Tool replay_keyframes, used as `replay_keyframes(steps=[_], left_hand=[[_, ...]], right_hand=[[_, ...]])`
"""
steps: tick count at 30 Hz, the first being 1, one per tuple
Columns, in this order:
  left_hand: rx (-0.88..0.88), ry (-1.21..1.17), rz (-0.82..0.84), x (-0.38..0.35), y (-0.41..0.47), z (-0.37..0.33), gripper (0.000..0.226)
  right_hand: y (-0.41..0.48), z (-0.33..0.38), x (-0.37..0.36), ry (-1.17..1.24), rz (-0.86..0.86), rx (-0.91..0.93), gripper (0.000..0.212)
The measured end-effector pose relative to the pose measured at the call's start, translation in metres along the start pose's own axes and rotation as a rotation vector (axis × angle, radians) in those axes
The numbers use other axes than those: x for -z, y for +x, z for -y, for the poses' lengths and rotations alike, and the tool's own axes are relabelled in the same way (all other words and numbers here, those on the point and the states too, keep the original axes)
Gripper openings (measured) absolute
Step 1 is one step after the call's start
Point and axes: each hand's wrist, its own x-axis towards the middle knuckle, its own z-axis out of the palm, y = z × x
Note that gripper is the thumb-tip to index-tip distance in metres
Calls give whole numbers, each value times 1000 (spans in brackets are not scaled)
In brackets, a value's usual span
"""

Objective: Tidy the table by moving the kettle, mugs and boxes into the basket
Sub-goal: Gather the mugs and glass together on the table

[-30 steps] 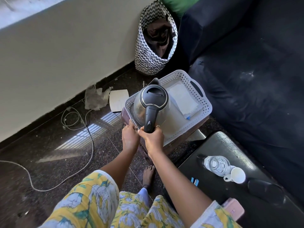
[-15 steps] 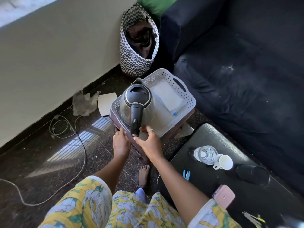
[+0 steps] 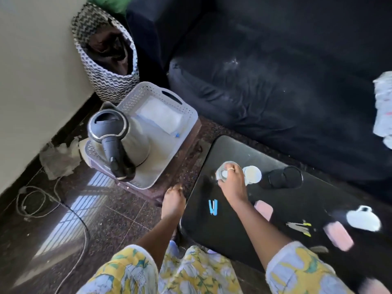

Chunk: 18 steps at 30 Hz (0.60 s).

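The steel kettle (image 3: 118, 141) with a black lid and handle stands in the white perforated basket (image 3: 186, 115), at its near left end. On the black table (image 3: 214, 230), my right hand (image 3: 232, 183) grips the rim of a clear glass mug (image 3: 221, 171) from above. A white mug (image 3: 253, 174) touches it on the right, and a black mug (image 3: 284, 177) lies beyond. Another white mug (image 3: 363, 218) sits at the far right. Two pink boxes (image 3: 264, 209) (image 3: 338, 235) lie on the table. My left hand (image 3: 174, 200) hangs free between basket and table, holding nothing.
The basket rests on a brown stool (image 3: 169, 183) and holds a white pouch (image 3: 161, 117). A zigzag fabric bag (image 3: 106, 81) stands by the wall, a dark sofa (image 3: 275, 81) lies behind. Cables (image 3: 38, 200) and a crumpled bag (image 3: 59, 160) litter the floor. A blue peg (image 3: 213, 206) lies on the table.
Both hands let go of the kettle, which now stands in the basket. My right hand moved right to the table and closed on the glass mug. The view swung right.
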Motion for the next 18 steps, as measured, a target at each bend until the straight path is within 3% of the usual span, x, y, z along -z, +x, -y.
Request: replay_keyframes(steps=[3, 8, 18], left_hand=[[-60, 21, 39, -12, 6, -16, 33], [-144, 102, 89, -25, 16, -34, 33], [-200, 157, 215, -47, 29, -59, 40]], right_hand=[[17, -24, 5, -214, 67, -28, 66], [36, -41, -5, -255, 172, -54, 100], [55, -50, -32, -259, 281, -72, 107]])
